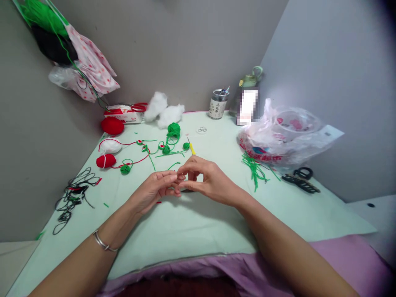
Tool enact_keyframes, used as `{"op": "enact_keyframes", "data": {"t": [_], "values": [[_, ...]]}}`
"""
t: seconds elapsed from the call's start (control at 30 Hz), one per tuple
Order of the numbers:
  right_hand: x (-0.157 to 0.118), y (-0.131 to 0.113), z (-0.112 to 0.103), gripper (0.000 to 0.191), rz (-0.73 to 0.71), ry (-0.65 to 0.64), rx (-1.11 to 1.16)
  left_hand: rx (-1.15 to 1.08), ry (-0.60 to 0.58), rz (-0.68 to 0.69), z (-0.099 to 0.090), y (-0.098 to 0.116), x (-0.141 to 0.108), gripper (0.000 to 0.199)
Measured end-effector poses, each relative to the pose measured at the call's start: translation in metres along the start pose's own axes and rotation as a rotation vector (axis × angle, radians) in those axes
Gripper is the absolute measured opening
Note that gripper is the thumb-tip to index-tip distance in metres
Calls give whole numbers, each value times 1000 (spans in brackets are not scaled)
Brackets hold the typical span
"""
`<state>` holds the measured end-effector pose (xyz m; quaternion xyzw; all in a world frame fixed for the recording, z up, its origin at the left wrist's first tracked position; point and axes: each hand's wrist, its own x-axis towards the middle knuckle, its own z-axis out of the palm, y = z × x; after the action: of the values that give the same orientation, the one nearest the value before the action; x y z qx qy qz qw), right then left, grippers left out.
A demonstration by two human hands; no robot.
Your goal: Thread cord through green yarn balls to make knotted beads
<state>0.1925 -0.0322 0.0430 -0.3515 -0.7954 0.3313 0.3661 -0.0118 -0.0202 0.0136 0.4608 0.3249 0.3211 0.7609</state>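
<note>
My left hand (157, 186) and my right hand (210, 181) meet over the middle of the table, fingertips almost touching. Both are closed in a pinch around something small between them, too small and hidden to name. Just beyond the fingers lies a yellow-handled pointed tool (192, 147). Near it are a small green yarn ball (186, 146) and a larger ball of green yarn (173, 129). To the left, small crocheted green and red pieces (144, 148) are joined to loose yarn strands. A few metal rings (202, 130) lie farther back.
Red yarn balls (112, 125), white stuffing (170, 116), a tissue-like box (125, 115) and red-handled scissors (139, 107) sit back left. A tangled black cord (74, 197) is at left. A pen can (218, 107), plastic bag (278, 140), green scraps (255, 170) and black hair clip (300, 183) occupy the right.
</note>
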Motion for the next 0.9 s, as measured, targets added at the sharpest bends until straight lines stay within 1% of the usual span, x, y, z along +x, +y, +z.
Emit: {"op": "enact_keyframes", "data": {"t": [0.07,0.2,0.4,0.53,0.7,0.9], "values": [[0,4,5,15,-65,43,-67,-7,4,18,-1,-2,1,21],[-1,8,12,7,-147,98,-124,5,5,40,-2,-3,1,19],[0,9,13,9,-165,115,-71,-86,13,10,-3,-4,3,20],[1,11,15,8,-168,117,-56,-134,3,-6,-2,-5,1,24],[1,12,17,8,-203,147,-36,-139,7,-7,-2,-3,-1,27],[1,14,17,9,-215,149,-37,-129,36,-23,-2,-1,0,28]]}}
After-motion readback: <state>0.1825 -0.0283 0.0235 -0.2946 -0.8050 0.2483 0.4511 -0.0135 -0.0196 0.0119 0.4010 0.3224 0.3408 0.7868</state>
